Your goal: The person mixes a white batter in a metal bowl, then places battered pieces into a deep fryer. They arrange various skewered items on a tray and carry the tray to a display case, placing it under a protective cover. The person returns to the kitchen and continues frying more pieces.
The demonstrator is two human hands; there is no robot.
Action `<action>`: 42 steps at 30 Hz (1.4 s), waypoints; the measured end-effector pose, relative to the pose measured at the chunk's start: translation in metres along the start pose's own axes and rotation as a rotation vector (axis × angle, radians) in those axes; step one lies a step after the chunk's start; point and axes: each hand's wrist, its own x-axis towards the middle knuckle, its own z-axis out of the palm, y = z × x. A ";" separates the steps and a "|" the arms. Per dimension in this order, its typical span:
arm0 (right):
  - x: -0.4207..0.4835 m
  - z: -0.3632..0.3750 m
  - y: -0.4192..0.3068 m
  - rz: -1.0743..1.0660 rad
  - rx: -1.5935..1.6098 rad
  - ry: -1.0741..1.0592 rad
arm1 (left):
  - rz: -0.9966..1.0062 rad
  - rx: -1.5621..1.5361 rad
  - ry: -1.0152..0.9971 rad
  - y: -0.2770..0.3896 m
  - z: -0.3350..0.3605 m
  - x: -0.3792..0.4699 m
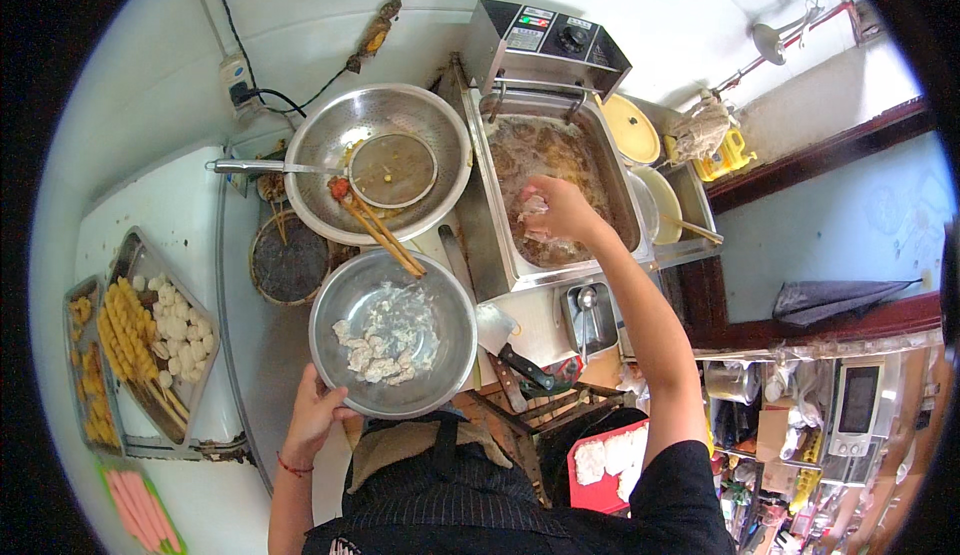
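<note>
My left hand (316,411) grips the rim of a stainless steel bowl (450,363) at its lower left. Several pale, flour-coated pieces (379,356) lie in the bowl, with white smears on its wall. Above the bubbling oil (547,146) of an electric deep fryer (487,255), my right hand (561,208) has its fingers closed around whitish coated pieces (534,210). How far the hand is from the oil I cannot tell.
Left of the fryer, a perforated steel basin (311,172) holds a long-handled strainer (394,168) and wooden chopsticks (384,232). A cleaver (495,330) and a black-handled knife (529,367) lie between bowl and fryer. Skewers (127,315) fill a tray at far left.
</note>
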 end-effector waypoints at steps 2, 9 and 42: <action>-0.001 0.000 -0.002 -0.139 -0.063 0.062 | 0.005 -0.013 0.005 0.000 0.001 0.000; -0.018 -0.011 -0.001 -0.170 -0.164 0.121 | 0.018 -0.012 -0.001 0.003 0.002 0.001; -0.049 -0.032 0.027 -0.078 -0.112 -0.008 | -0.016 0.040 0.029 0.013 0.002 0.002</action>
